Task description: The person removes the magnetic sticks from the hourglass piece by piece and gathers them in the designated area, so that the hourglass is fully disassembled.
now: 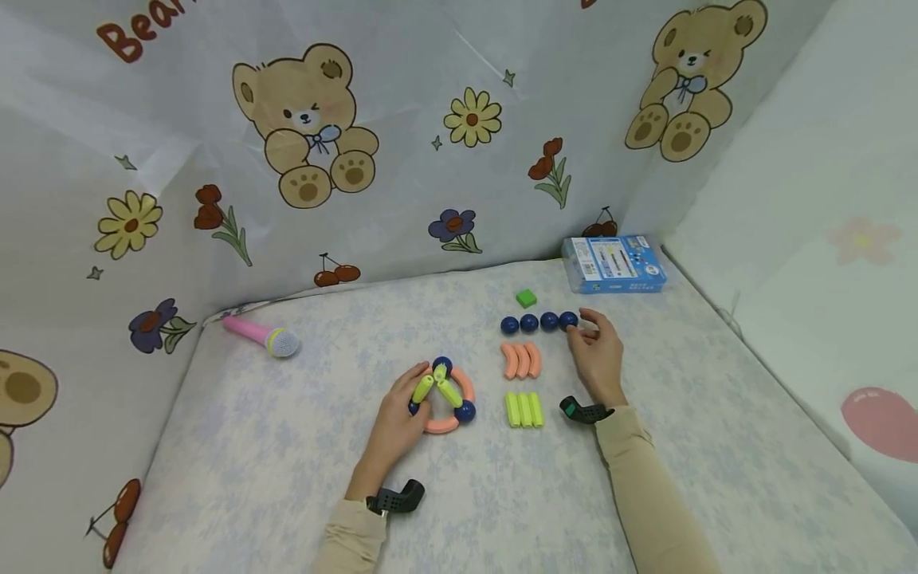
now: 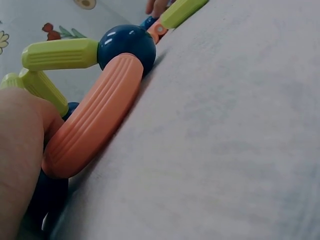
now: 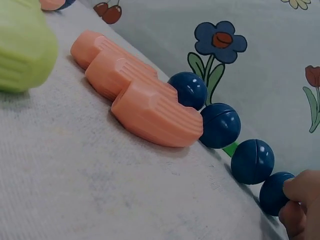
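My left hand [image 1: 397,422] grips the near left side of a small magnetic-toy frame on the table. Its base is a ring of orange curved rods [image 1: 441,426] joined by blue balls [image 1: 465,411], and yellow-green rods [image 1: 450,393] lean inward above it. The left wrist view shows one orange curved rod [image 2: 97,117] close up beside the hand. My right hand [image 1: 598,355] pinches the rightmost blue ball [image 1: 568,320] of a row between thumb and finger. In the right wrist view that blue ball [image 3: 276,194] touches its neighbour.
Loose orange curved rods [image 1: 521,361] and yellow-green rods [image 1: 525,410] lie in groups below the ball row. Behind the row sits a green block [image 1: 527,298]. A blue box [image 1: 615,265] stands at the back right; a pink toy microphone [image 1: 261,336] lies at the back left.
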Demonstrator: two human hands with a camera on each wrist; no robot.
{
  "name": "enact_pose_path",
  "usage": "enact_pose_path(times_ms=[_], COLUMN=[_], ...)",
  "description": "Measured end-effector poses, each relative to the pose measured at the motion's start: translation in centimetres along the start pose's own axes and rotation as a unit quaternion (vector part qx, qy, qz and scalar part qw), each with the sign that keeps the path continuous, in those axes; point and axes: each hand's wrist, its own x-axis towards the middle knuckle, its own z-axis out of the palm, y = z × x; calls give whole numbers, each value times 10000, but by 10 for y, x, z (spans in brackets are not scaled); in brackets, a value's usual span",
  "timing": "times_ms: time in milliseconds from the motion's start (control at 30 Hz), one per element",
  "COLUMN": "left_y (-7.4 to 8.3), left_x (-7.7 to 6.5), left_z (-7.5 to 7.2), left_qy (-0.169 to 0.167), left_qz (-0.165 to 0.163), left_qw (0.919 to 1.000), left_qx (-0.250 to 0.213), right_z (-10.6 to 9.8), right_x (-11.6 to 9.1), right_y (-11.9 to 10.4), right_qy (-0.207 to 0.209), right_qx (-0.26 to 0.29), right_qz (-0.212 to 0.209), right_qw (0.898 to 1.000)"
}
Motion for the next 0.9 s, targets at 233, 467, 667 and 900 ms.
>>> enact_pose_path(times_ms=[233, 467, 667, 900], left_y=[-1, -2, -3, -2], left_x=[2, 1, 0, 2], left_z=[0, 1, 0, -1], left_qy=[40, -50, -31, -49], left_qz=[38, 115, 174, 173], left_qw=[10000, 9999, 9998, 9998], left_qx=[14, 76, 131, 132], right_z=[1, 0, 2, 17], right_x=[-2, -6, -9, -27], right_y=[1, -3, -25, -68], right_qy=[219, 366, 305, -1217], right_qx=[384, 706, 804, 940], right_qz=[22, -90, -1238, -2517], right_qw=[9990, 9968, 9886, 9555])
